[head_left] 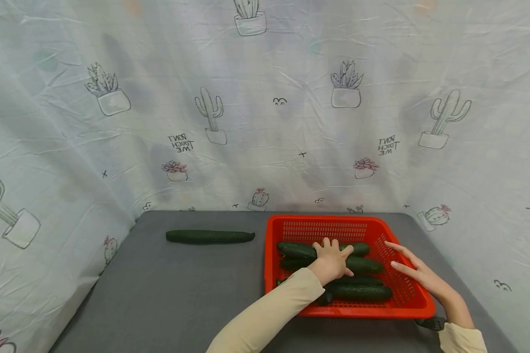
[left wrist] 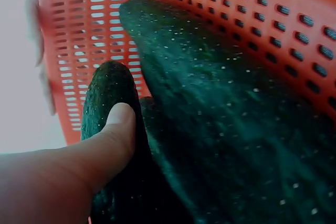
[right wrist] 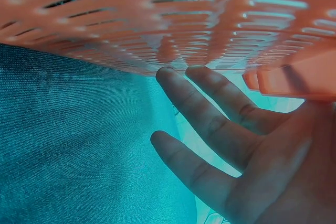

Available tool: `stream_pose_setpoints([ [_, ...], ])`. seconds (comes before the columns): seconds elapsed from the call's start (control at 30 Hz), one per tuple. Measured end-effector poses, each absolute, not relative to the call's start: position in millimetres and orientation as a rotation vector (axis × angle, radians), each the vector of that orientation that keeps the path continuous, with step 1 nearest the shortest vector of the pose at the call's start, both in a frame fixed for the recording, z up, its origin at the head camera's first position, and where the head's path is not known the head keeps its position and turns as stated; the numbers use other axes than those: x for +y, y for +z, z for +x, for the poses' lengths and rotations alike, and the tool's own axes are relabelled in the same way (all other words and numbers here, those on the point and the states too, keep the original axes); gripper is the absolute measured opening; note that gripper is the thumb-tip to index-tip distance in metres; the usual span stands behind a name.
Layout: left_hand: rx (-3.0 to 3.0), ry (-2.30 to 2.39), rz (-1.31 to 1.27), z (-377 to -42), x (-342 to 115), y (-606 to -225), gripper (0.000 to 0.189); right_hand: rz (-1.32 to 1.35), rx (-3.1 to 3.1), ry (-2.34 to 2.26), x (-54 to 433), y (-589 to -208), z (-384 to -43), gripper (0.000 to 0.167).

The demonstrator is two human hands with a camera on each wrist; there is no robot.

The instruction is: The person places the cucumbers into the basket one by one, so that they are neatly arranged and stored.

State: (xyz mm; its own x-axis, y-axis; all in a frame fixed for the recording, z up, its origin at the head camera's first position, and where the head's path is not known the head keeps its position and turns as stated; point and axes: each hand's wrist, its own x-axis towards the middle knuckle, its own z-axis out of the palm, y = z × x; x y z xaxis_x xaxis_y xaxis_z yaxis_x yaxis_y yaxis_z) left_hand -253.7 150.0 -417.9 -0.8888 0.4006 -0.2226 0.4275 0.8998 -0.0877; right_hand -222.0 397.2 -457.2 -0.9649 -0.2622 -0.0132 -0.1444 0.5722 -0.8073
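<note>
Several dark green cucumbers [head_left: 362,293] lie lengthwise in a red slotted plastic basket [head_left: 344,312]. My left hand [head_left: 330,264] reaches into the basket over the back cucumbers, its fingers spread across them. In the left wrist view, the thumb [left wrist: 119,129] bends onto one cucumber [left wrist: 107,85]; the other fingers are hidden behind it. A larger cucumber [left wrist: 210,93] lies nearer that camera. My right hand [head_left: 424,279] is at the basket's right side, fingers extended. In the right wrist view, its fingers [right wrist: 210,121] are straight beside the outer basket wall [right wrist: 173,30]; whether they touch it is unclear.
A single cucumber [head_left: 209,237] lies on the grey table [head_left: 172,294], left of the basket. Behind and at both sides hangs a pale curtain [head_left: 282,127] printed with potted cacti. A dark band [head_left: 433,323] circles the right wrist.
</note>
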Motion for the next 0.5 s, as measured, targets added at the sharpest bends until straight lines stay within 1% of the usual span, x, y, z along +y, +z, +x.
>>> stream_pose_setpoints([
  [0.5,2.857,-0.219,0.66,-256.5,148.1,-428.7,0.057,-0.35,2.683,-1.355,398.2,-458.3,-221.5,0.053],
])
